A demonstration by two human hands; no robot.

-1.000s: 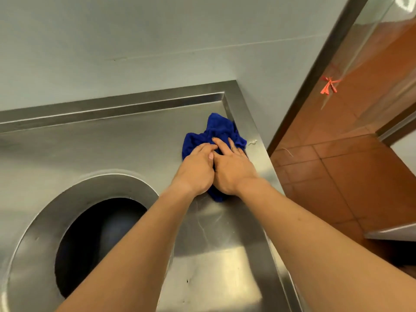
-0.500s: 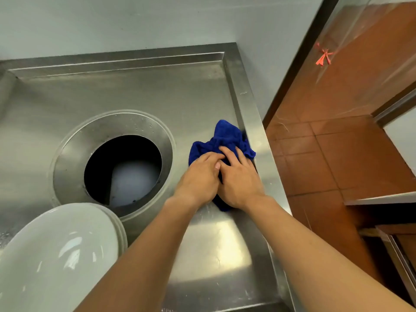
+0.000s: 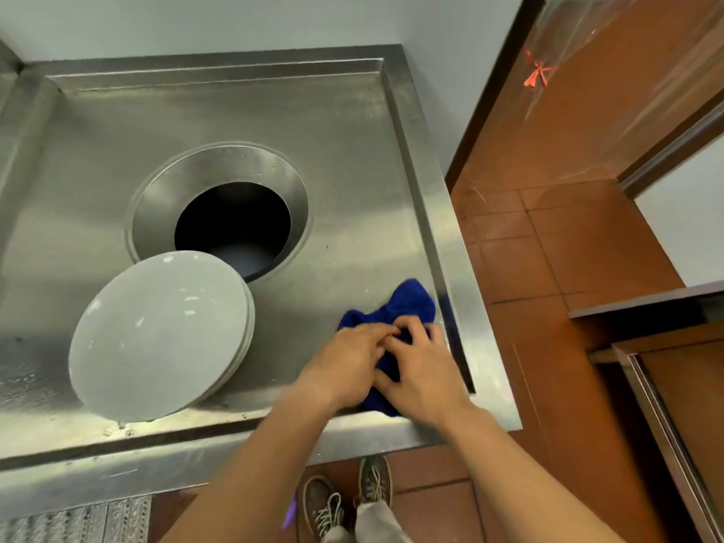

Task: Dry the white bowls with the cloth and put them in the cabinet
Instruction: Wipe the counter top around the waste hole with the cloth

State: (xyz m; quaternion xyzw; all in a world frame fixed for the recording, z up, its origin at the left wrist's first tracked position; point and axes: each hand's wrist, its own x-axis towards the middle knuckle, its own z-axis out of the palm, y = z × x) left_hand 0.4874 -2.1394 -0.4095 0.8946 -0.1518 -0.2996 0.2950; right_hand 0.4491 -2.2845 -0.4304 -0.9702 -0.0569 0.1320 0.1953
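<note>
A crumpled blue cloth [image 3: 407,303] lies on a steel tabletop [image 3: 344,158], in its near right corner, just inside the raised rim. Both hands rest on it with fingers curled into the fabric. The left hand [image 3: 344,362] presses the left part of the cloth; the right hand [image 3: 425,372] bunches the right part. They look to be gathering it up, though how firm the grip is cannot be told.

To the left, well apart from the cloth, sits a stack of white bowls [image 3: 160,339], upside down and tilted, their smooth rounded undersides facing up. The edges of at least two or three show along the right side. Small bright glints on the top one may be water or reflected light. The far edge of the stack overlaps a round hole [image 3: 233,225] in the tabletop, dark inside.

This appears to be the very start: cloth being picked up, no bowl yet dried. The next move likely calls for lifting the cloth in one hand and taking the top bowl with the other. No cabinet is clearly identifiable. Orange floor tiles [image 3: 548,244] lie to the right.
</note>
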